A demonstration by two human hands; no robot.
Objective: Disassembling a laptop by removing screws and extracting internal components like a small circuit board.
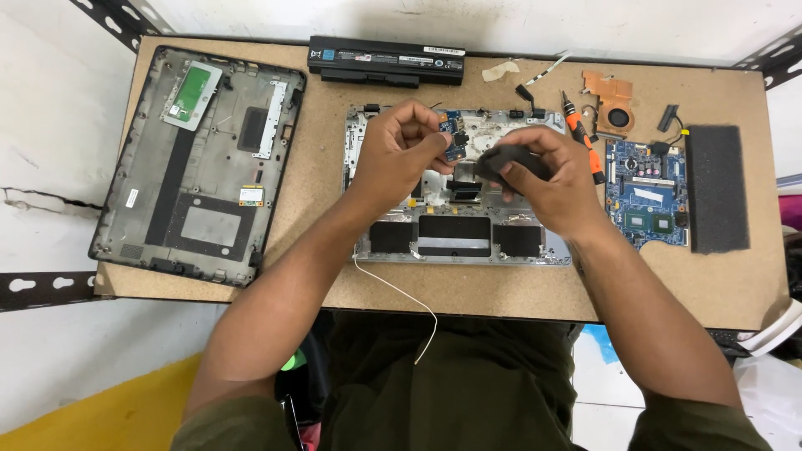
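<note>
My left hand (401, 150) pinches a small blue circuit board (454, 139) above the open silver laptop chassis (464, 242). My right hand (547, 179) is closed around a dark, flat, rounded part (501, 159), held right beside the small board over the chassis's middle. The two hands nearly touch. What lies under them on the chassis is hidden.
A black laptop bottom cover (196, 163) lies at the left. A long black battery (386, 60) sits at the back. On the right are an orange-handled screwdriver (582, 138), a copper heatsink with fan (611, 100), a blue motherboard (647, 194) and a black foam pad (716, 188). A white wire (401, 296) hangs over the table's front edge.
</note>
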